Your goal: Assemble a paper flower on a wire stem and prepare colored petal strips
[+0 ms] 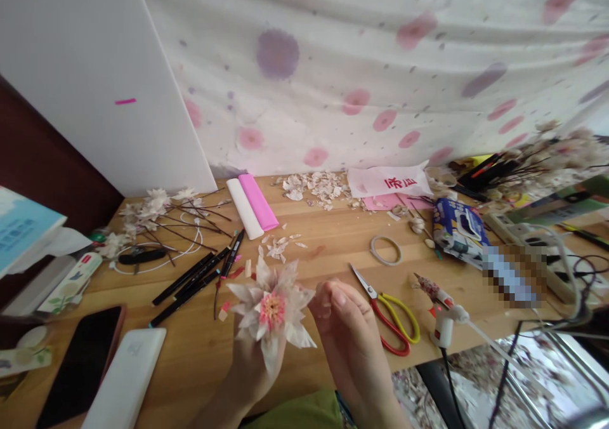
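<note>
One pale, pointed-petalled flower (273,308) sat in the left hand (250,360), whose fingers were closed on it from behind and below. The right hand (349,321) had its fingers curled together just beside a petal tip; whether they pinched anything, I could not tell. Red-and-yellow-handled scissors (372,294) lay right of that hand, a glue gun (443,329) farther right, black markers (184,279) left of the flower.

Flower-patterned curtain (328,61) behind a wooden tabletop (328,233), white panel (99,48) at left, littered floor (415,398) below.
</note>
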Action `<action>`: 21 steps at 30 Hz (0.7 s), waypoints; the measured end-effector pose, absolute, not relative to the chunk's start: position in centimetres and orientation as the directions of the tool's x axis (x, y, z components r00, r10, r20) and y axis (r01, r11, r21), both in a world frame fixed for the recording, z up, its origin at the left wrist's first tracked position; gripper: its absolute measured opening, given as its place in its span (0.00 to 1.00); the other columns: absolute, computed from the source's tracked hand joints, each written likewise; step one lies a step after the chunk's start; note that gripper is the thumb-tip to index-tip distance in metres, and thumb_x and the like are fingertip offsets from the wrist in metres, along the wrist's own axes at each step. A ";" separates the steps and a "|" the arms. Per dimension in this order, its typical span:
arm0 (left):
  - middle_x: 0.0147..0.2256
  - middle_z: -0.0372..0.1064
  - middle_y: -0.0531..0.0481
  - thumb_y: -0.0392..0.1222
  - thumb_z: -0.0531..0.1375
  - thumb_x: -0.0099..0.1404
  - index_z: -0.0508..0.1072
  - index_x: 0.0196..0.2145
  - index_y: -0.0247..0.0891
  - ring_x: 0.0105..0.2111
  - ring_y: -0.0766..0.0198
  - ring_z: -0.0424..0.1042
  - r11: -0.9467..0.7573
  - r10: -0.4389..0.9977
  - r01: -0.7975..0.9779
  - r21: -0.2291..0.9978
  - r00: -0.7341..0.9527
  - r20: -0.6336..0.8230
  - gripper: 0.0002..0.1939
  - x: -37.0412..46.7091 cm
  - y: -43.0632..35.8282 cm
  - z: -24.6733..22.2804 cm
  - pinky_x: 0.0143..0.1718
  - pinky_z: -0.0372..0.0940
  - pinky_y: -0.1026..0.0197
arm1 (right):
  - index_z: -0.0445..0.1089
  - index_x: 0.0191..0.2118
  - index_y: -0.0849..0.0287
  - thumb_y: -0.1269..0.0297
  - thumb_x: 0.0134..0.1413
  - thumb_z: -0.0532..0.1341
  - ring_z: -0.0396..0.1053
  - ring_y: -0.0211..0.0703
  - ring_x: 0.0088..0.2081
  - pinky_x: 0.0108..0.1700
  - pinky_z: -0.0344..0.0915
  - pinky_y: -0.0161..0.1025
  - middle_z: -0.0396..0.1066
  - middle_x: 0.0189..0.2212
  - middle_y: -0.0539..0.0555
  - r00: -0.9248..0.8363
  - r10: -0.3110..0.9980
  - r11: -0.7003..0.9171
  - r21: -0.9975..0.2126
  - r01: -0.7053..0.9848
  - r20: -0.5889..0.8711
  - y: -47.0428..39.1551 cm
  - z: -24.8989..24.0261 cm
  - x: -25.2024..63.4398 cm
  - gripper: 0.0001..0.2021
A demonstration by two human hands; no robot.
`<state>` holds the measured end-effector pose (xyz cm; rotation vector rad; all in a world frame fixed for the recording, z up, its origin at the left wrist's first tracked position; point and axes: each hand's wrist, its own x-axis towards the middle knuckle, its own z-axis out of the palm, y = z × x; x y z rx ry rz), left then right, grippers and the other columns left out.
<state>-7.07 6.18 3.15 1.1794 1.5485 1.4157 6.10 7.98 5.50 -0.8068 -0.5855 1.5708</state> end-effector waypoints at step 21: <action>0.18 0.58 0.58 0.52 0.63 0.63 0.71 0.26 0.40 0.17 0.70 0.54 0.055 0.956 -0.180 0.982 -0.275 -0.104 0.15 -5.9 7.1 5.6 0.18 0.54 0.67 | 0.74 0.27 0.62 0.62 0.57 0.66 0.56 0.31 0.24 0.29 0.63 0.29 0.61 0.21 0.46 -0.270 0.955 -0.296 -0.299 -0.907 -0.125 8.5 7.2 6.5 0.11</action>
